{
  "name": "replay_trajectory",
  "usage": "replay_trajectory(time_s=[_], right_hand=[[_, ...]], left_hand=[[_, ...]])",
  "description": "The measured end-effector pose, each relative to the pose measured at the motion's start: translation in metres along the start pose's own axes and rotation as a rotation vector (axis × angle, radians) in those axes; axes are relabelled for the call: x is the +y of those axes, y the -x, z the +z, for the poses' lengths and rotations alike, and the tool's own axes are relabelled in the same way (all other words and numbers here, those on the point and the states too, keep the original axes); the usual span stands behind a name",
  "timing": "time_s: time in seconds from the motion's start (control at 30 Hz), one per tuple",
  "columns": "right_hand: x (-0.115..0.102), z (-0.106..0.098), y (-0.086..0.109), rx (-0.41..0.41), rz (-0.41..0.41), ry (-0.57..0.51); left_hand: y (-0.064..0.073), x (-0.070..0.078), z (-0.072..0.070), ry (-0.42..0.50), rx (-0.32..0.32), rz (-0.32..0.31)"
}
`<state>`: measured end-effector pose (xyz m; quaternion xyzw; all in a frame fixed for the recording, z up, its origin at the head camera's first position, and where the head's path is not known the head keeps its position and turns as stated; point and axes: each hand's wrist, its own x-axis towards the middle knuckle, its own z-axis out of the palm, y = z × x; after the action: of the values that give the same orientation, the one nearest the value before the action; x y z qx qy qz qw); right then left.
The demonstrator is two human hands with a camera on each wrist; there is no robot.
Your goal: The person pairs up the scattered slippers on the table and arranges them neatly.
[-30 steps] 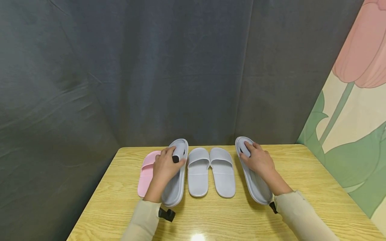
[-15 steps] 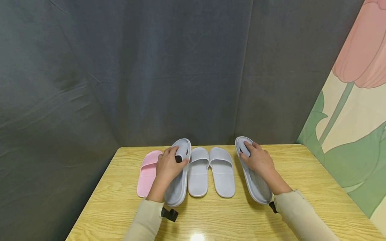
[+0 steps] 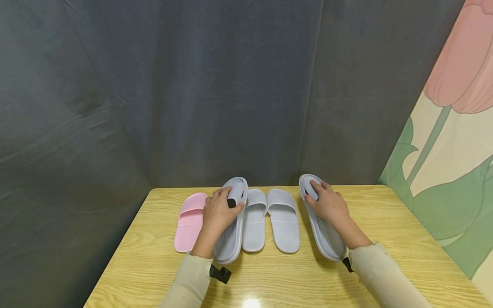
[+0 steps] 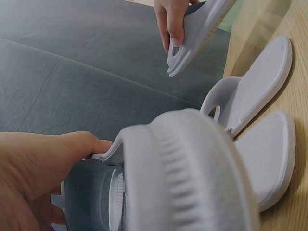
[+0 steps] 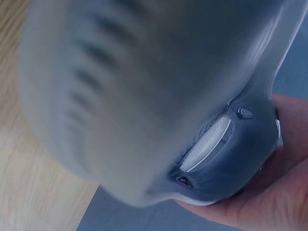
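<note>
My left hand (image 3: pixel 218 216) grips the strap of a bluish-grey slipper (image 3: pixel 228 244), with the thumb on the strap's right side. In the head view this slipper overlaps the left edge of a light grey slipper (image 3: pixel 253 233). A second light grey slipper (image 3: pixel 285 233) lies right beside that one, toe to the back. Farther right, my right hand (image 3: pixel 330 206) grips the strap of a matching bluish-grey slipper (image 3: pixel 331 244), which tilts toe-left. The left wrist view shows this right slipper (image 4: pixel 197 36) raised off the table. Close up, ridged soles fill much of both wrist views.
A pink slipper (image 3: pixel 188 233) lies at the left, its right side partly behind my left hand. The wooden table (image 3: pixel 285 280) ends at a dark curtain (image 3: pixel 231 94) along the back. A wall with a painted tulip (image 3: pixel 450 141) borders the right.
My left hand has carried its slipper a little to the right, over the light grey slipper's edge, exposing more of the pink slipper. The right hand and its slipper stay nearly still.
</note>
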<state>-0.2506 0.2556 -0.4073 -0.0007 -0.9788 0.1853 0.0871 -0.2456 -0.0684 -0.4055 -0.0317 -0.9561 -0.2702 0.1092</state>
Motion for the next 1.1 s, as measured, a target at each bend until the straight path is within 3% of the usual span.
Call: replay_trajectory(time_s=[0.23, 0.9, 1.1], right_hand=[[0.0, 0.0, 0.001, -0.002, -0.006, 0.003], [0.002, 0.001, 0.0, 0.003, -0.005, -0.007], [0.001, 0.0, 0.0, -0.001, -0.004, -0.006]], left_hand=[[0.001, 0.004, 0.002, 0.02, 0.015, 0.022], [0.002, 0.015, 0.01, 0.003, 0.0, -0.019], [0.002, 0.018, 0.011, 0.04, -0.004, -0.001]])
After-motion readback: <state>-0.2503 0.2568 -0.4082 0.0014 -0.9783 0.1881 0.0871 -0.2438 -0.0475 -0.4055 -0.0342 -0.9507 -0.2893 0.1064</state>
